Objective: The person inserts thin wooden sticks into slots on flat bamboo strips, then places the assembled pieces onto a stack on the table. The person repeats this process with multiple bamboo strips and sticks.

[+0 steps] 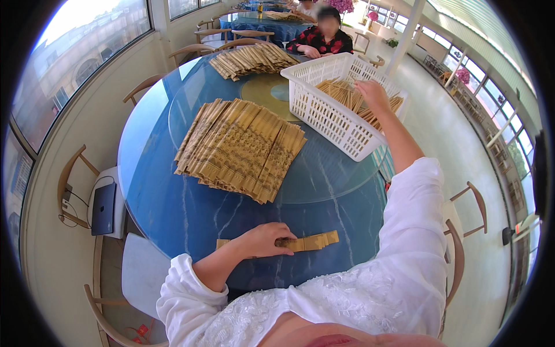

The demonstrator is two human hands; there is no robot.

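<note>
My left hand rests on a short row of gold paper sleeves lying on the blue round table near its front edge, fingers closed over them. My right hand reaches far forward into a white plastic basket and touches the wooden chopsticks piled inside; whether it grips any is hidden. A large fanned stack of gold sleeves lies in the middle of the table, left of the basket.
Another pile of gold sleeves lies at the far side, by a seated person in a red plaid shirt. Wooden chairs ring the table; a laptop lies on one at left. Windows line both walls.
</note>
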